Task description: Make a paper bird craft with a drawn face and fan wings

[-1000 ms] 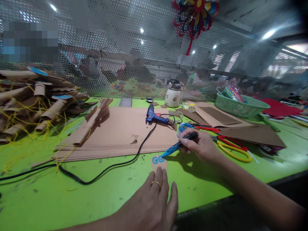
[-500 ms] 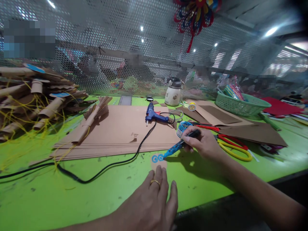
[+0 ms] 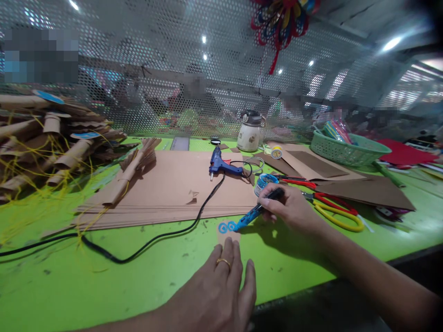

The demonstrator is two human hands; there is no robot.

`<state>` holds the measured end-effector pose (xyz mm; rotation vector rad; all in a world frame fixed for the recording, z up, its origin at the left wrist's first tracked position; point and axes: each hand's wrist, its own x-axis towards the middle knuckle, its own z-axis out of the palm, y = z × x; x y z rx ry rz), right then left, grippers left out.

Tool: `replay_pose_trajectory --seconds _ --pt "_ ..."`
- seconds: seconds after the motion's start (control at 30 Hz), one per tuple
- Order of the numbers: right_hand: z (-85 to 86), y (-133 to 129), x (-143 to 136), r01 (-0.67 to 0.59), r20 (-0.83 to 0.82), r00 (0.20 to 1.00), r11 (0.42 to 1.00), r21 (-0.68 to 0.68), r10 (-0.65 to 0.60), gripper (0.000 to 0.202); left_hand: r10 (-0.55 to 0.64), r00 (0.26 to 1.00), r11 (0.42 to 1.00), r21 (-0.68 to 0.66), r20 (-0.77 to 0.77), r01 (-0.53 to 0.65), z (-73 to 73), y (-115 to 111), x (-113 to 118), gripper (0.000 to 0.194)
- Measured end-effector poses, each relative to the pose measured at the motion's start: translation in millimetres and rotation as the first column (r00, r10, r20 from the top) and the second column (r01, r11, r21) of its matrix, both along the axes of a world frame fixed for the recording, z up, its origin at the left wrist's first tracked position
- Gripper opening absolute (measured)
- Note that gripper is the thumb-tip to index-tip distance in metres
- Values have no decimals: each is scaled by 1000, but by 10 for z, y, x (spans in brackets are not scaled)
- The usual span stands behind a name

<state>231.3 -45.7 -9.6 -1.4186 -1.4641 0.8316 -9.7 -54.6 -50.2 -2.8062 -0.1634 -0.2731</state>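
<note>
On the green table lies a small brown paper piece bearing two blue painted rings. My left hand, a gold ring on one finger, rests flat with its fingers stretched out, the tips pressing the near end of that piece. My right hand pinches a black pen smeared with blue paint. The pen slants down to the left, its blue tip at the right-hand ring's edge. Just behind my right hand stands a small jar of blue paint, partly covered by the fingers.
A blue glue gun lies on stacked brown paper sheets, its black cord crossing the table. To the right are yellow-and-red-handled scissors and a green basket. Paper rolls with yellow string pile up left. A bottle stands behind.
My right hand has shifted slightly left, and the pen leans a little lower, with its tip still by the right-hand ring. My left hand has stayed in place.
</note>
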Motion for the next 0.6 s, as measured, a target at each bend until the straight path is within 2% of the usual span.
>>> replay_pose_trajectory --seconds 0.27,0.6 --pt "-23 6 37 61 -73 996 998 19 -60 15 6 1000 998 55 -7 -6 7 5 13 49" --pt "-13 0 -33 8 -60 998 999 -36 -10 17 -14 1000 997 80 -13 15 45 -18 -9 49"
